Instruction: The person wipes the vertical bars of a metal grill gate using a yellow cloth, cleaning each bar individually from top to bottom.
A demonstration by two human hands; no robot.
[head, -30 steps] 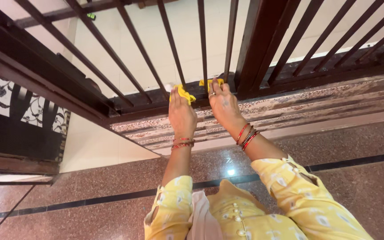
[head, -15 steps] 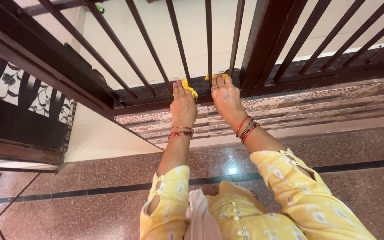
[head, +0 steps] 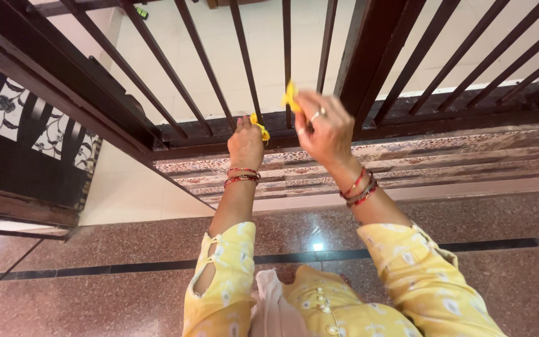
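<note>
A dark brown metal railing [head: 369,56] with slanted bars stands in front of me. My left hand [head: 246,145] grips one end of a yellow cloth [head: 258,126] down at the railing's bottom rail [head: 207,132]. My right hand [head: 324,128] is raised off the rail and pinches the other end of the yellow cloth [head: 290,97] beside a bar. The cloth's middle passes behind a bar and is hidden. Red bangles sit on both wrists, and the sleeves are yellow.
A patterned stone sill [head: 444,156] runs below the railing. Beyond the bars lies a pale tiled floor [head: 263,56]. A dark gate panel with floral pattern [head: 26,131] stands at left. Polished reddish granite floor [head: 95,293] with a dark stripe lies under me.
My right hand has lifted off the bottom rail, pulling its end of the yellow cloth upward. My left hand stays low at the rail, curled tighter on its end.
</note>
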